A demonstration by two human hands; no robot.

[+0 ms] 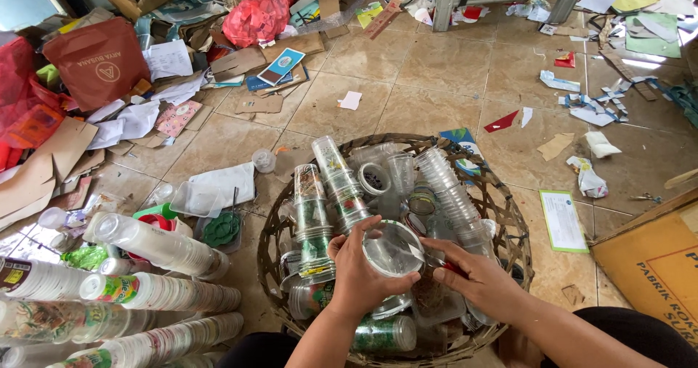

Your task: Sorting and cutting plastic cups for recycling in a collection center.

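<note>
Gripping a clear cup (393,249) over the basket (509,215), left hand (361,275) clasps its rim, right hand (476,277) pinches something red; thin plastic may crumple.

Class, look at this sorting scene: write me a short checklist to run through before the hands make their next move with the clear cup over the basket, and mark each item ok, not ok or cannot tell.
1. Left hand has a firm hold on the clear cup: ok, fingers wrap its side.
2. Right hand is steady at the cup's rim: ok, fingers touch it.
3. What the right hand pinches is identified: cannot tell, only a small red bit shows.
4. Cup is over the basket: ok.
5. Cup is empty: cannot tell, it is see-through against clutter.
6. Stacked cups lie within view on the left: ok.
</note>
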